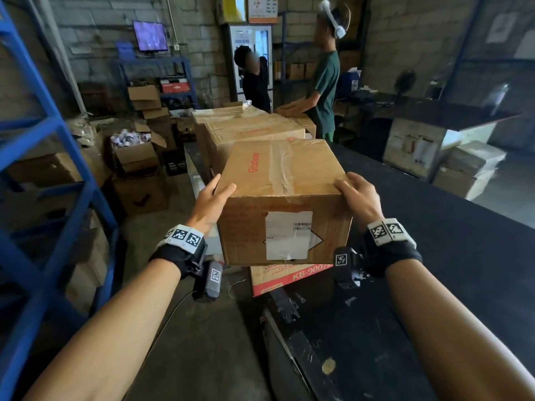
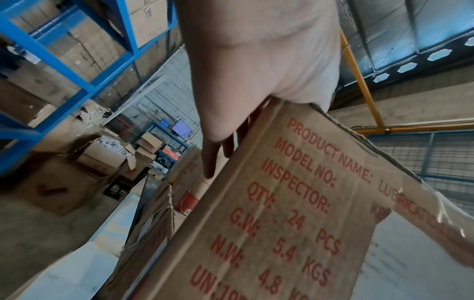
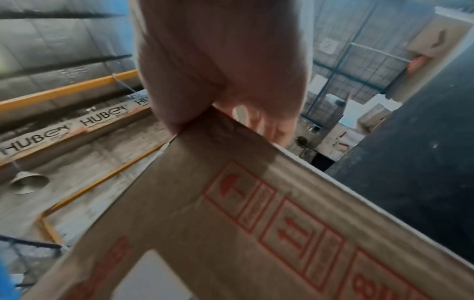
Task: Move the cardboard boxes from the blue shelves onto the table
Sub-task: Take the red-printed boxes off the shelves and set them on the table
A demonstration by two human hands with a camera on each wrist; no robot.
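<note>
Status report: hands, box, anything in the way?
Left hand flat against cardboard box, right hand gripping its top corner. Box held at table edge. Taped boxes close ahead.

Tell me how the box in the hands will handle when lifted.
Probably stiff: the box is sealed with tape and its edges look square. Likely moderately heavy: its side print reads G.W. 5.4 KGS, and both the left hand and right hand hold it. Flat faces: unlikely to roll.
</note>
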